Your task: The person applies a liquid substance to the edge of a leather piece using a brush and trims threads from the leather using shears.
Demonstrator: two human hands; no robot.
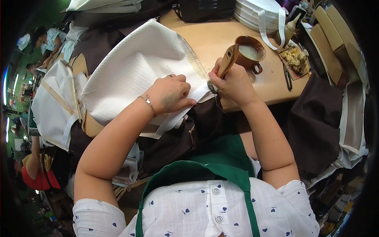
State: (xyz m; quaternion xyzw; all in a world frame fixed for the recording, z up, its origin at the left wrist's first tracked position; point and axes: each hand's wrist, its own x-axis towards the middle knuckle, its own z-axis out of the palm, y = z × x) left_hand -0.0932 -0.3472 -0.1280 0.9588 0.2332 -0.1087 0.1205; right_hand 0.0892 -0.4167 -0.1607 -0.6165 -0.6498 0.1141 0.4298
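A large white textured fabric piece (134, 63) with a beige band along one edge lies over the table and dark cloth in front of me. My left hand (170, 94) holds it down near its near right edge, fingers bent and thumb along a white strip (202, 91). In my right hand (236, 85) is a brush with a wooden handle (228, 61), gripped upright and tilted. Its dark bristles (212, 87) touch the strip's end at the fabric edge. Just beyond that hand stands a brown mug (251, 51) with whitish liquid inside.
Behind the mug are a white strap roll (256, 15) and a squeeze bottle (289, 29). Yellowish crumbly stuff (295, 60) and a dark slim tool (287, 77) lie right. Another white fabric piece (55, 102) is at left; dark cloth (316, 126) hangs right. People work far left.
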